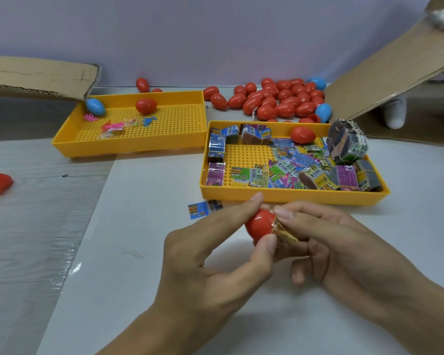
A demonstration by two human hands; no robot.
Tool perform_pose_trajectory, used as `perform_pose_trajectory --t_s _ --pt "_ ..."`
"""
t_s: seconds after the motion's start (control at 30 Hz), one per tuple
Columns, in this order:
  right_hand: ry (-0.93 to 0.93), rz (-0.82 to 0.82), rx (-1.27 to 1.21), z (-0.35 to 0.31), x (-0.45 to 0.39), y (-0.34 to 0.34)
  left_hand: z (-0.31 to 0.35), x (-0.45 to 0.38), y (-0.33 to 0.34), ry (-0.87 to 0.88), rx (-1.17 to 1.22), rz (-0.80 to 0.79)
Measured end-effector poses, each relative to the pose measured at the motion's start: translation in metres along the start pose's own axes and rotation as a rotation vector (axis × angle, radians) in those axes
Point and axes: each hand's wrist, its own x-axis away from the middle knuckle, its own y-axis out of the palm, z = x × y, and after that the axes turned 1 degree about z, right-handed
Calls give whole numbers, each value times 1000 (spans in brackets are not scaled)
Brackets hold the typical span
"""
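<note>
At the near middle of the table [139,265], the left hand [210,262] holds an egg [259,224], and the right hand [344,242] holds a folded paper [286,238] against the egg's right side. Directly behind them sits the near tray [292,197] with leaflets [292,167] in it. A loose leaflet [204,209] lies on the table before its left corner. The far tray [128,147] stands behind and to the left. A heap of eggs [274,101] lies behind the near tray, with a cardboard flap [382,80] to its right.

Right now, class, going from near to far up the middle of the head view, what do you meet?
Red egg in the left hand → yellow tray of leaflets → heap of red eggs → wall.
</note>
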Motion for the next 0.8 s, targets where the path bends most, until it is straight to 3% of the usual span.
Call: perform_pose_trajectory --t_s 0.33,0.8 --pt "62 48 -71 2 -4 -4 -6 -2 0 -37 -4 -165" --pt "93 58 -119 2 -6 -12 -9 0 1 -62 -5 -189"
